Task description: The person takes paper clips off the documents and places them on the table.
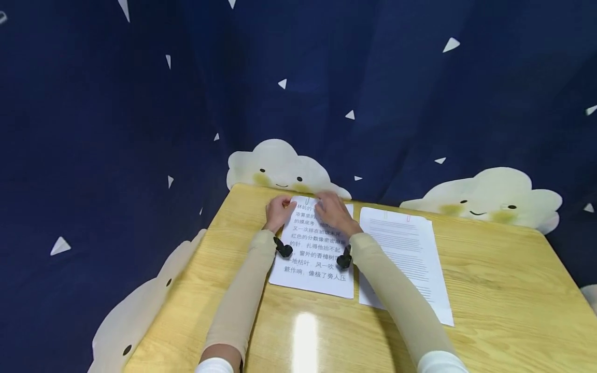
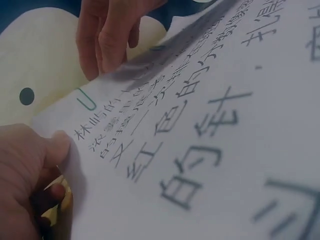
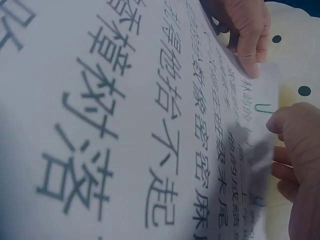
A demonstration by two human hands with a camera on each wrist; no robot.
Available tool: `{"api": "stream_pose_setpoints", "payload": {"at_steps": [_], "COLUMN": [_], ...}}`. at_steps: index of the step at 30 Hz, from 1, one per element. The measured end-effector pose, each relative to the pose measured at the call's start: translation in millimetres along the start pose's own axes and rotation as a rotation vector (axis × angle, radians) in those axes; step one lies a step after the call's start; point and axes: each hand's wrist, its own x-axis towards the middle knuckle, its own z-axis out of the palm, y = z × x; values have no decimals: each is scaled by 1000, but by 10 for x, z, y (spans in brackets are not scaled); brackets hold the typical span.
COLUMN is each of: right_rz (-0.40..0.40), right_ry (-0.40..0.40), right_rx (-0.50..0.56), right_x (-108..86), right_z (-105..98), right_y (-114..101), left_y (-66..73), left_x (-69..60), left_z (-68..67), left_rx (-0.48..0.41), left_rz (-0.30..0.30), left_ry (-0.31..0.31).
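Observation:
A stack of white paper [image 1: 310, 259] with large printed Chinese characters lies on the table, slightly askew. My left hand [image 1: 278, 211] pinches its upper left edge, the thumb [image 2: 59, 146] on top and the other fingers below. At the top edge, my right hand [image 1: 337, 215] pinches the paper, its thumb [image 3: 280, 120] beside a green paper clip [image 3: 262, 108] and its fingers at the far side of the edge. That clip [image 2: 86, 100] sits on the top edge between the hands. A second, bluish clip [image 3: 258, 201] is farther right, partly in shadow.
To the right lies another paper stack [image 1: 401, 248] with small print lines, a reddish clip [image 1: 408, 218] and a yellowish clip [image 1: 385, 214] at its top; my right forearm crosses above its lower left part. The wooden table [image 1: 503, 280] ends at a dark blue curtain [image 1: 373, 77] with cloud pictures.

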Motion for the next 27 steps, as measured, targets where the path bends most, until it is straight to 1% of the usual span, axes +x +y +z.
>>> {"api": "stream_pose_setpoints", "payload": {"at_steps": [2, 4, 7, 9, 13, 16, 21, 24, 27], "right_rz": [4, 3, -12, -26, -71, -99, -118, -124, -139], "right_ry": [13, 25, 44, 60, 100, 120, 114, 119, 132], "right_rx": [3, -4, -11, -9, 15, 31, 55, 71, 87], "right_x": [2, 1, 2, 15, 57, 73, 59, 40, 33], "right_z": [-10, -23, -73, -123, -179, -182, -174, -174, -174], "right_y": [-2, -1, -5, -18, -75, -129, -179, -202, -242], "left_y": [8, 14, 49, 76, 115, 121, 109, 123, 133], "left_x": [5, 2, -4, 2, -19, -74, -171, -212, -237], "left_z": [11, 21, 33, 45, 20, -28, -79, -104, -128], "left_rx": [-88, -177, -299, -344, -382, -401, -423, -439, -469], "left_rz": [-12, -12, 17, 42, 77, 95, 85, 79, 87], "left_ry": [-11, -13, -8, 6, 33, 50, 78, 95, 105]}}
